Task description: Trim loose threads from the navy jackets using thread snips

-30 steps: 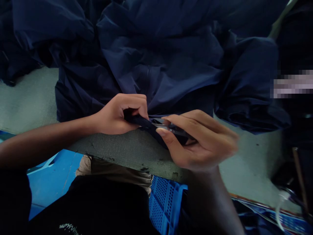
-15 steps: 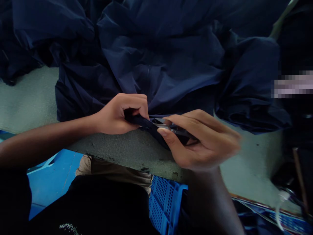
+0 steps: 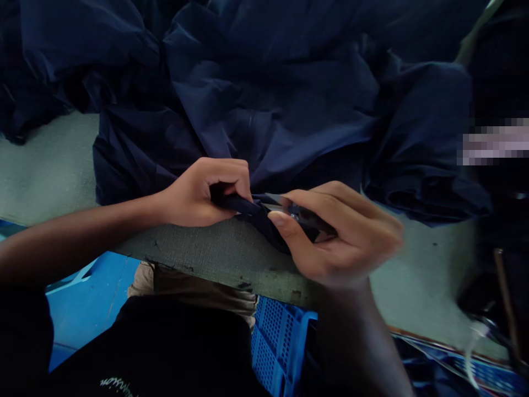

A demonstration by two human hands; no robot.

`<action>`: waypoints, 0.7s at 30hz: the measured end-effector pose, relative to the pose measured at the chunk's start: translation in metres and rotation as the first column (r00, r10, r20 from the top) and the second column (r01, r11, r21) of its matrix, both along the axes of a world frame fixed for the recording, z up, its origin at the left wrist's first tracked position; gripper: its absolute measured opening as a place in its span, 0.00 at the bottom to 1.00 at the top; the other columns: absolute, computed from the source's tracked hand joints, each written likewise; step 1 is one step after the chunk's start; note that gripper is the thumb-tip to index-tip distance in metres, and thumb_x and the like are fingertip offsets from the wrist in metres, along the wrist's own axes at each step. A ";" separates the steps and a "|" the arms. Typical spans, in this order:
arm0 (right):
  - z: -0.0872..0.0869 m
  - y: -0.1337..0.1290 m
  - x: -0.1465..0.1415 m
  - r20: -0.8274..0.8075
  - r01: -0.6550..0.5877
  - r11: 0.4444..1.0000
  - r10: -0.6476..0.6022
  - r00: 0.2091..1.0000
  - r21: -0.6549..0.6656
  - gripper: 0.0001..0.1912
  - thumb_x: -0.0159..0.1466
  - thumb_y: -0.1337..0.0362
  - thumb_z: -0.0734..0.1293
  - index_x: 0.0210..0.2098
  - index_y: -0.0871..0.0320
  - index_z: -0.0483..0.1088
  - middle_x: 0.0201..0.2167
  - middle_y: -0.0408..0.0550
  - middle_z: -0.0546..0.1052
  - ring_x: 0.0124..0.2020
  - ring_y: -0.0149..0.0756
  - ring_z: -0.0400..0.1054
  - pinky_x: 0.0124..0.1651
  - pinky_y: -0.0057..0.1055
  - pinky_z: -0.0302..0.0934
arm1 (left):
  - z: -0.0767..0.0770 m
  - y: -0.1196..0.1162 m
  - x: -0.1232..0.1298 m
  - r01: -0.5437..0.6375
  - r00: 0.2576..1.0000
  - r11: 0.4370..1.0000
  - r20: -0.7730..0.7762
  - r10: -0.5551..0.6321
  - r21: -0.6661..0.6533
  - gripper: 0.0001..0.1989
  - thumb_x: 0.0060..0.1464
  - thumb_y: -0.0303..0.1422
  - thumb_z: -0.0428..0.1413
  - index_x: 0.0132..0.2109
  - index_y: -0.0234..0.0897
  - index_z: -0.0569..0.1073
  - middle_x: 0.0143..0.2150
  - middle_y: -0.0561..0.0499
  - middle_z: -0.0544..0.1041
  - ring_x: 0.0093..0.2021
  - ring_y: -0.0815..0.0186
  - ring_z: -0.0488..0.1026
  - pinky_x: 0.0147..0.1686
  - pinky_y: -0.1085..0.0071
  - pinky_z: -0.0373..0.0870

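A dark navy garment point(image 3: 273, 132) lies bunched over the table, and its near edge is pinched in my left hand point(image 3: 206, 193). My right hand point(image 3: 343, 231) is closed around small thread snips point(image 3: 297, 215), dark in the handle with pale metal blades. The blade tips point left and sit at the folded edge of the fabric, just right of my left fingertips. Part of the handle is hidden in my right palm. Whether the blades touch the cloth I cannot tell.
The green-grey table top point(image 3: 185, 248) ends close to my body. Below its edge stands a blue plastic crate point(image 3: 276, 342). More navy cloth point(image 3: 430, 132) is heaped to the right. A white cable point(image 3: 471, 353) hangs at the lower right, near a brown stick point(image 3: 508, 298).
The snips and my right hand have shifted slightly, with the blades a little farther right and apart from where they lay on the fabric edge. My left hand has stayed in place.
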State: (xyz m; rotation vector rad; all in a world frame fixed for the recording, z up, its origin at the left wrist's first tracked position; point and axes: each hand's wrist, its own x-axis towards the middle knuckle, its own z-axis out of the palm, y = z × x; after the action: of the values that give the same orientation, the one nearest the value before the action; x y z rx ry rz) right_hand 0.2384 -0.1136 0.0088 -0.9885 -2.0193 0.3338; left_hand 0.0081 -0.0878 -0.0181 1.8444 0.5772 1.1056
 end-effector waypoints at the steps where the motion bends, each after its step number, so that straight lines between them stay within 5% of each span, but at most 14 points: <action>1: 0.000 0.000 0.000 -0.007 0.001 1.000 -0.001 1.000 -0.012 0.05 0.62 0.64 0.76 0.38 0.51 0.78 0.29 0.45 0.79 0.25 0.35 0.70 0.25 0.35 0.62 | 0.000 0.000 0.000 -0.001 1.000 1.000 -0.002 0.001 -0.008 0.05 0.55 0.25 0.65 0.33 0.35 0.77 0.29 0.53 0.70 0.30 0.71 0.67 0.31 0.71 0.63; 10: 0.000 0.000 0.000 -0.119 -0.063 0.945 0.025 0.993 -0.322 0.07 0.69 0.59 0.70 0.38 0.53 0.79 0.27 0.42 0.76 0.25 0.30 0.67 0.29 0.32 0.60 | -0.002 0.001 -0.001 -0.003 1.000 0.999 -0.021 0.002 -0.033 0.05 0.53 0.27 0.69 0.36 0.34 0.80 0.31 0.51 0.75 0.32 0.70 0.70 0.33 0.71 0.67; 16: 0.000 -0.002 -0.010 -0.121 -0.088 0.943 0.052 0.991 -0.321 0.11 0.59 0.59 0.80 0.36 0.53 0.77 0.28 0.40 0.78 0.25 0.30 0.68 0.28 0.32 0.61 | 0.001 -0.003 0.002 -0.047 0.997 0.988 -0.060 0.039 -0.144 0.10 0.53 0.32 0.69 0.32 0.33 0.75 0.28 0.54 0.71 0.28 0.73 0.66 0.27 0.75 0.62; 21: -0.004 -0.001 -0.013 -0.149 -0.101 0.937 0.053 0.987 -0.335 0.08 0.60 0.63 0.79 0.34 0.53 0.77 0.26 0.38 0.76 0.23 0.28 0.66 0.27 0.31 0.60 | 0.006 -0.005 0.003 -0.055 0.991 0.980 -0.128 0.030 -0.194 0.14 0.51 0.37 0.71 0.31 0.32 0.76 0.25 0.57 0.70 0.27 0.75 0.64 0.26 0.77 0.60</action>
State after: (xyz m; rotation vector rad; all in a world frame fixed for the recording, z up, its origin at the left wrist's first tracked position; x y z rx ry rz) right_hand 0.2250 -0.1147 0.0049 -1.0639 -1.9125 0.7971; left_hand 0.0108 -0.0925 -0.0126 1.7431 0.7738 0.9297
